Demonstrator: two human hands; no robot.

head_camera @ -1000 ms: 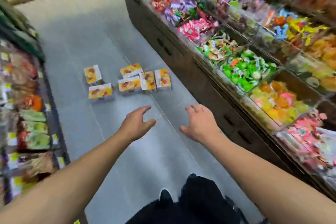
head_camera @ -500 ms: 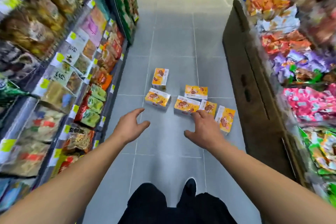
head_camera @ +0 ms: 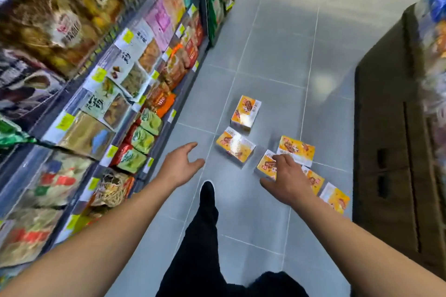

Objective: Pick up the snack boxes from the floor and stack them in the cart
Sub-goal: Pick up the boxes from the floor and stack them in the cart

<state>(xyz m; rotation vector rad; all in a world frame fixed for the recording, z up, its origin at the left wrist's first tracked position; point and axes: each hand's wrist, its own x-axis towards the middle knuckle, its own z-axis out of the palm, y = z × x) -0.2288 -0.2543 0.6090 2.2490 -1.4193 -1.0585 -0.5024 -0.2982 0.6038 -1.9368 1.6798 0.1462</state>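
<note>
1. Six orange snack boxes (head_camera: 236, 147) are lying loose on the grey floor (head_camera: 272, 60), cart nowhere in view.
2. Right hand (head_camera: 287, 179) is reaching over one box, left hand (head_camera: 179, 164) hovering beside; both grips are spread, holding nothing.
3. They're looking like light, stiff cardboard, so I'm guessing pinching the long edges works.
4. Print's too blurry to read.

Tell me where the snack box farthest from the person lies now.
In the head view, that snack box lies on the floor mid-aisle, just beyond another box, right of the shelves.
</note>
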